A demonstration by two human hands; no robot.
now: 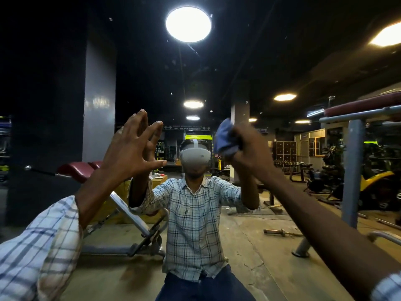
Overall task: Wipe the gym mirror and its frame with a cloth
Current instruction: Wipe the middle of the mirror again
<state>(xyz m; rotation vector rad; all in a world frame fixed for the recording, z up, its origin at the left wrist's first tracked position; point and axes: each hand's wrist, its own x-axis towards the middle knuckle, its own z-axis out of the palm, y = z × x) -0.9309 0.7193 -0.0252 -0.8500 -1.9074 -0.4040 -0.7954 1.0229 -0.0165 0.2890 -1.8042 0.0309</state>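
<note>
Glass takes up nearly the whole view: the mirror (217, 72) stands straight ahead and throws back the person and the gym behind them, so everything is placed here by the reflected headset (194, 158) at its middle. Left of the headset, the left grip (132, 148) is released, its fingers spread and straight. Their tips seem to meet their own reflection on the glass, which reads as bracing rather than holding. Just right of the headset and slightly higher, the cloth (224, 137), blue and bunched into a wad, sits against the glass with the right grip (249, 148) clenched around it. By its look the cloth is light, soft and limp. It will probably fold and creep inside the fist, so it is best taken as a gathered pad with one flat face turned to the glass and pressed evenly. The glass is hard, smooth and slick, likely fragile under a sharp knock, and pale specks show on it above the headset. I cannot make out the frame. The reflected room is dim. An incline bench (121, 205) with a red pad sits lower left of the headset, and a round ceiling lamp (188, 24) is high above it. A short bar (274, 232) lies on the floor to the lower right, with machines far right.
</note>
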